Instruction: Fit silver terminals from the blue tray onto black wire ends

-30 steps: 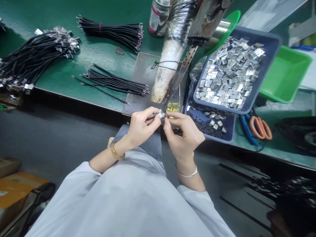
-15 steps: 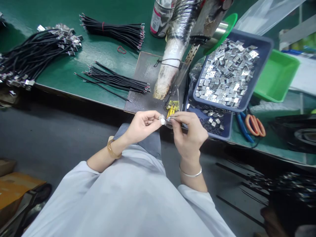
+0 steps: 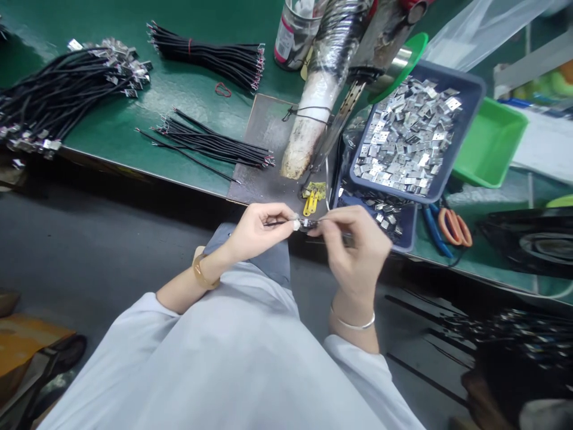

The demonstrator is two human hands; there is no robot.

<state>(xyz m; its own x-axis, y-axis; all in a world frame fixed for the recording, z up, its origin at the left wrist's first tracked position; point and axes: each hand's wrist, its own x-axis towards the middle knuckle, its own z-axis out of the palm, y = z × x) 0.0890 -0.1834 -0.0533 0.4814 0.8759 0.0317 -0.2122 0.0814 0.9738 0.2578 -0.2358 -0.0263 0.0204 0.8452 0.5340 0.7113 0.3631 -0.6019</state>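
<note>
Between the thumb and fingers of my left hand (image 3: 264, 230) runs a short black cable (image 3: 275, 223); the hand is closed on it. At the cable's right end a small metal connector (image 3: 306, 223) shows between my two hands. My right hand (image 3: 358, 248) pinches at the connector's right side, fingertips partly blurred. Just beyond my fingers, yellow-handled tweezers or clips (image 3: 310, 206) lie by a yellow sponge (image 3: 319, 190). Loose black cables (image 3: 215, 142) lie on the bench to the left.
A blue tray (image 3: 475, 89) of metal connector shells overlaps a lower blue tray (image 3: 407, 236) of small parts. Beside them are a green bin (image 3: 496, 140) and orange-and-blue-handled tools (image 3: 454, 227). A wrapped white tube (image 3: 307, 128) juts over the bench. Cable bundles (image 3: 208, 57) lie at left.
My right hand has shifted right and slightly down, its fingers opening up somewhat from the left ones. The black cable and connector between my hands show more plainly.
</note>
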